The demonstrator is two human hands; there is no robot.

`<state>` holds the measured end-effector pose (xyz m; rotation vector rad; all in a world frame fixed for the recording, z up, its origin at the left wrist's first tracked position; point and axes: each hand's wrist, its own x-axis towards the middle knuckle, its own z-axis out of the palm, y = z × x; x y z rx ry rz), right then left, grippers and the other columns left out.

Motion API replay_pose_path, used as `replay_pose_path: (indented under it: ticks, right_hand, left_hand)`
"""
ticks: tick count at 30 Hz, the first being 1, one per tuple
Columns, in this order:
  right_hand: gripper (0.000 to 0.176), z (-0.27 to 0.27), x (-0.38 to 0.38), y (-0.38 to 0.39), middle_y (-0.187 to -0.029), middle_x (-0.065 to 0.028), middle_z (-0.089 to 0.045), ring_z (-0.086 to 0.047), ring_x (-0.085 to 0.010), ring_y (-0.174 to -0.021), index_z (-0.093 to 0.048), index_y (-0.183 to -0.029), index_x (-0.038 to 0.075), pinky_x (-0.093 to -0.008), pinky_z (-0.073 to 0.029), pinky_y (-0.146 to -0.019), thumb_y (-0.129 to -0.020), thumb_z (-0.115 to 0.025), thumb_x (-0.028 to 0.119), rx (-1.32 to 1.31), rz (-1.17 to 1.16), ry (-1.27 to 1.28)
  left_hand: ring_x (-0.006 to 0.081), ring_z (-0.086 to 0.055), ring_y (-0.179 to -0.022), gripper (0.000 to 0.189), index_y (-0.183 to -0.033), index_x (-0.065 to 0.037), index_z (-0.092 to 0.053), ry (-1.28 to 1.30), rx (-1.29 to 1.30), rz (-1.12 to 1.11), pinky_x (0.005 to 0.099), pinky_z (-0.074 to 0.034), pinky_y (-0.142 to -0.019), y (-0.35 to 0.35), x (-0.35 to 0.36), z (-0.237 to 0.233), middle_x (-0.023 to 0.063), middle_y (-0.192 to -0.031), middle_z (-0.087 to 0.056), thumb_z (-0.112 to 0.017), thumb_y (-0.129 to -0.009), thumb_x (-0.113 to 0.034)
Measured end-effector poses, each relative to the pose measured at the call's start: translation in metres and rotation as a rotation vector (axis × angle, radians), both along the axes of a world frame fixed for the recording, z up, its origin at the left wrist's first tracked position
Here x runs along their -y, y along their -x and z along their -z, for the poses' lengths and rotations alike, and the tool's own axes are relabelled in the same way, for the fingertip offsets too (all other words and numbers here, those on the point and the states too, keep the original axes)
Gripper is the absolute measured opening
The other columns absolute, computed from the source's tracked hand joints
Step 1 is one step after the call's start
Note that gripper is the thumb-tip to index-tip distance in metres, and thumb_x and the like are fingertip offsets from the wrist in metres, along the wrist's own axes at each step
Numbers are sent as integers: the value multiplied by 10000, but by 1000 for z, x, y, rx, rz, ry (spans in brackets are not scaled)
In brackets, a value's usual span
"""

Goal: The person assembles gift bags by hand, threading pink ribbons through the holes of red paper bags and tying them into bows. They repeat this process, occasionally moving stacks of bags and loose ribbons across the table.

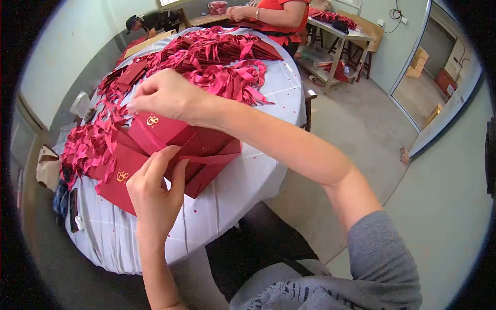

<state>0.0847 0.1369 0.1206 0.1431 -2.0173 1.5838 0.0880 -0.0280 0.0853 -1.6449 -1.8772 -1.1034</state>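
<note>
A dark red paper bag (206, 142) with a gold emblem lies before me on the table, a pink ribbon (214, 158) across it. My left hand (157, 181) pinches this ribbon between thumb and forefinger at the bag's edge. Above the bag is my right hand (165, 95), its fingers closed; a strand of the ribbon rises toward its fingertips, where the grip is partly hidden. Another red bag (121, 178) with the same gold emblem lies under and beside my left hand.
The round table's white cloth (227, 188) carries a large heap of red bags with pink ribbons (217, 46). A phone (74, 202) lies at the left edge. Across the table stands a person in a red shirt (281, 18). A side table (338, 33) at the back holds more red items.
</note>
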Motion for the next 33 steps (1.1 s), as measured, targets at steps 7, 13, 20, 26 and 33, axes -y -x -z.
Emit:
replay_pose_path:
  ticks: [7, 13, 20, 26, 33]
  right_hand:
    - [216, 6, -3, -54, -655, -115, -609, -579, -132, -597, -635, -782, -41, -301, -450, -553, -809, -632, 173, -298, 315, -170]
    - [227, 41, 11, -110, -669, -76, -507, -508, -255, -673, -572, -660, 60, -367, -411, -640, -729, -713, 223, -309, 450, -615]
    - [175, 83, 22, -115, -816, -97, -547, -527, -263, -743, -569, -803, 30, -355, -429, -666, -724, -705, 107, -254, 477, -613]
    - [173, 84, 23, -133, -704, -147, -612, -619, -286, -643, -542, -826, 7, -363, -467, -597, -822, -641, 148, -16, 246, -200]
    - [114, 98, -3, -154, -759, -30, -595, -577, -97, -724, -587, -932, -4, -261, -454, -678, -857, -608, 80, 143, 136, -176]
  left_hand:
    - [150, -471, -420, 179, -910, -30, -635, -26, 2, -16, 268, -366, -419, -1, -3, 3, 78, -729, -628, -670, -734, -13]
    - [161, -479, -442, 170, -918, -30, -635, -45, -26, -15, 278, -376, -434, 0, -4, 3, 86, -701, -604, -661, -751, -16]
    - [207, -529, -500, 125, -899, -13, -631, -90, -89, 1, 289, -413, -479, 10, -5, 4, 112, -716, -609, -636, -775, 0]
    - [176, -497, -517, 78, -880, -11, -614, -34, -27, -75, 268, -383, -481, 9, 1, 4, 105, -692, -543, -623, -802, -8]
    - [219, -537, -558, 79, -880, -39, -633, -29, -92, -171, 296, -417, -511, 5, -4, -1, 82, -739, -550, -644, -806, -60]
